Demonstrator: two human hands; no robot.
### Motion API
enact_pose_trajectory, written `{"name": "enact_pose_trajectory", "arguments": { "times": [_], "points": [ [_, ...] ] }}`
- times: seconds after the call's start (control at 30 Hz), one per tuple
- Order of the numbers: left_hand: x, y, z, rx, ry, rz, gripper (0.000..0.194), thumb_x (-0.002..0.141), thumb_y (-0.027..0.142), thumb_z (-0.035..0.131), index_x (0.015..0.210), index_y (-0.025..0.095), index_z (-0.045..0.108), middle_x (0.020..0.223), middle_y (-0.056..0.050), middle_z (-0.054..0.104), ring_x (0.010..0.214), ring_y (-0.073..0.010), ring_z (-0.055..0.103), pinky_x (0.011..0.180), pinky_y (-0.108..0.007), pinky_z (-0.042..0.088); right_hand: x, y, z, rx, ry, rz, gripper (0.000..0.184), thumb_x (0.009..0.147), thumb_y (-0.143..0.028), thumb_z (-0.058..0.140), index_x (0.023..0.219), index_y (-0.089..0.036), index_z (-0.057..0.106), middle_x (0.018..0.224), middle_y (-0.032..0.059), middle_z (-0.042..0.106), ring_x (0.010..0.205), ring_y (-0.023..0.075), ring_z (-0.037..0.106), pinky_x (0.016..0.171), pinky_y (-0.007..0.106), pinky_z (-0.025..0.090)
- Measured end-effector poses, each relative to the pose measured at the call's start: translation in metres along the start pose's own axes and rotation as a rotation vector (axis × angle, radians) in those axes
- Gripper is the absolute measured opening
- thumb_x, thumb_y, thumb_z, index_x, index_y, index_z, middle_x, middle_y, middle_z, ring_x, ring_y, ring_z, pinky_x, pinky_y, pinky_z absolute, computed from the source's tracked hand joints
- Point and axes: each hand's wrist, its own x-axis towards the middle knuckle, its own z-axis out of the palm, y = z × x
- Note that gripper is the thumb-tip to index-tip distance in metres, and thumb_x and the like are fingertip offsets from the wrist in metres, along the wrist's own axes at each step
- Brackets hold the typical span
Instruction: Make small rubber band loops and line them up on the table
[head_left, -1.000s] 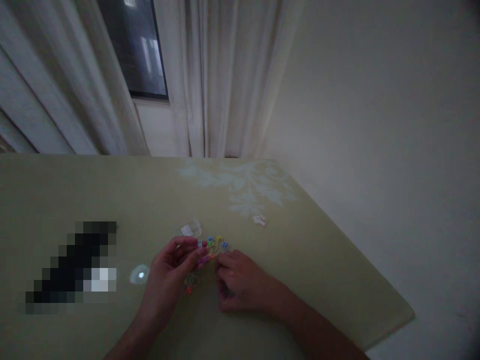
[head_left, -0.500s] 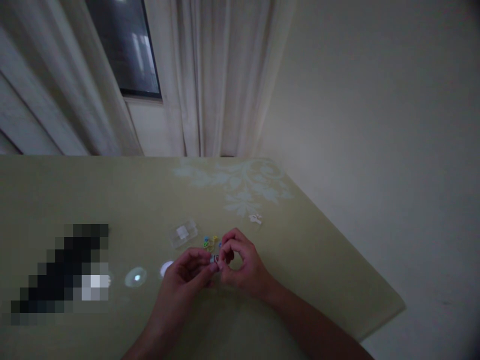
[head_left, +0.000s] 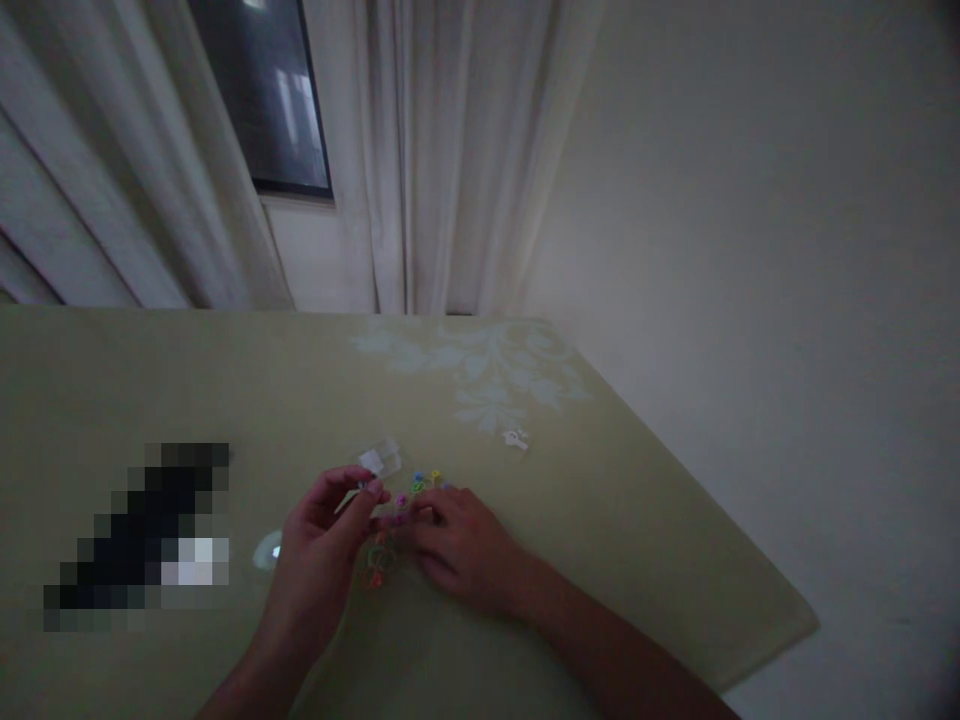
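Observation:
My left hand is raised just above the table, thumb and fingertips pinched on a small greyish piece too small and dim to make out. To its right, my right hand reaches down with the fingers stretched and slightly apart, over small coloured plastic loops. A pink loop lies by its fingertips, and red and green loops lie just left of them. Beyond the fingers are blue, green and yellow loops. The right fingertips are blurred and partly hidden.
A clear plastic box with a white label sits behind my left hand. White small pieces lie farther back on the right. A pixelated dark object is at the left. The table ends at a wall on the right; curtains hang behind.
My hands have come apart. The left moved left and up with a small piece; the right opened and lowered to the loops, uncovering the pink, red and green ones.

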Motion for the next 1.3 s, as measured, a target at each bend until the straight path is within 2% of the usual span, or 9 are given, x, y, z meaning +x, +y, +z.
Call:
{"name": "enact_pose_trajectory", "arguments": {
  "times": [0.1, 0.23, 0.4, 0.47, 0.6, 0.7, 0.87, 1.1, 1.3],
  "points": [
    [0.004, 0.002, -0.001, 0.01, 0.044, 0.043, 0.043, 0.063, 0.041, 0.099, 0.091, 0.023, 0.073, 0.094, 0.001, 0.071, 0.081, -0.0129, 0.067, 0.06, -0.014, 0.057, 0.0, -0.001, 0.003, -0.131, -0.073, -0.017, 0.036, 0.103, -0.032, 0.063, 0.139, -0.03, 0.064, 0.137, 0.0071, 0.065, 0.123, 0.0253, 0.057, 0.109, 0.043, 0.045],
    [0.004, -0.001, -0.002, 0.009, 0.066, 0.037, 0.045, 0.062, 0.042, 0.1, 0.092, 0.022, 0.074, 0.101, -0.001, 0.072, 0.085, -0.014, 0.068, 0.059, -0.013, 0.057, 0.001, 0.004, 0.001, -0.221, -0.026, 0.086, 0.033, 0.103, -0.03, 0.062, 0.135, -0.022, 0.067, 0.129, 0.0104, 0.069, 0.116, 0.0264, 0.059, 0.101, 0.042, 0.048],
    [0.005, -0.002, -0.003, 0.031, 0.054, 0.057, 0.043, 0.066, 0.043, 0.098, 0.094, 0.022, 0.074, 0.104, -0.003, 0.074, 0.087, -0.0156, 0.069, 0.06, -0.016, 0.058, 0.001, 0.01, 0.001, -0.261, -0.022, 0.078, 0.033, 0.104, -0.03, 0.063, 0.136, -0.026, 0.066, 0.129, 0.009, 0.069, 0.112, 0.0264, 0.06, 0.097, 0.043, 0.048],
    [0.005, -0.001, -0.003, 0.039, 0.059, 0.064, 0.044, 0.066, 0.043, 0.098, 0.095, 0.022, 0.073, 0.102, -0.003, 0.074, 0.086, -0.0162, 0.069, 0.06, -0.017, 0.059, 0.001, 0.01, 0.001, -0.273, -0.011, 0.112, 0.028, 0.102, -0.03, 0.066, 0.129, -0.025, 0.07, 0.128, 0.0093, 0.069, 0.112, 0.0266, 0.06, 0.096, 0.043, 0.048],
    [0.005, -0.001, -0.003, 0.065, 0.058, 0.068, 0.045, 0.067, 0.045, 0.097, 0.098, 0.022, 0.074, 0.105, -0.004, 0.077, 0.09, -0.0186, 0.072, 0.062, -0.019, 0.061, 0.002, 0.012, -0.001, -0.277, 0.02, 0.23, 0.021, 0.096, -0.03, 0.075, 0.114, -0.019, 0.073, 0.122, 0.0117, 0.07, 0.11, 0.0275, 0.061, 0.097, 0.043, 0.048],
    [0.005, -0.001, -0.002, 0.079, 0.051, 0.064, 0.048, 0.068, 0.047, 0.097, 0.102, 0.023, 0.074, 0.106, -0.005, 0.079, 0.093, -0.0204, 0.074, 0.063, -0.021, 0.062, 0.002, 0.016, -0.004, -0.248, 0.004, 0.285, 0.017, 0.097, -0.026, 0.075, 0.112, -0.019, 0.074, 0.116, 0.0103, 0.071, 0.107, 0.026, 0.062, 0.095, 0.041, 0.048],
    [0.005, 0.0, -0.004, 0.089, 0.067, 0.053, 0.052, 0.063, 0.047, 0.099, 0.1, 0.021, 0.073, 0.097, -0.004, 0.081, 0.084, -0.0192, 0.076, 0.061, -0.022, 0.062, 0.002, 0.022, -0.011, -0.178, -0.04, 0.344, 0.011, 0.099, -0.021, 0.07, 0.109, -0.018, 0.075, 0.109, 0.0087, 0.072, 0.103, 0.0226, 0.064, 0.093, 0.036, 0.048],
    [0.005, -0.002, -0.002, 0.093, 0.043, 0.025, 0.056, 0.062, 0.048, 0.099, 0.104, 0.023, 0.072, 0.105, -0.005, 0.082, 0.087, -0.0198, 0.077, 0.063, -0.023, 0.063, -0.002, 0.031, -0.025, -0.179, -0.029, 0.421, 0.014, 0.096, -0.014, 0.069, 0.108, -0.018, 0.077, 0.108, 0.0088, 0.072, 0.103, 0.0224, 0.063, 0.094, 0.035, 0.048],
    [0.006, 0.0, -0.003, 0.122, 0.027, 0.018, 0.056, 0.06, 0.047, 0.1, 0.101, 0.021, 0.072, 0.089, -0.003, 0.082, 0.082, -0.0175, 0.076, 0.063, -0.02, 0.061, -0.002, 0.035, -0.02, -0.209, 0.086, 0.418, 0.018, 0.096, -0.014, 0.069, 0.112, -0.018, 0.076, 0.114, 0.0101, 0.069, 0.108, 0.0237, 0.062, 0.098, 0.037, 0.049]
  ]
}}
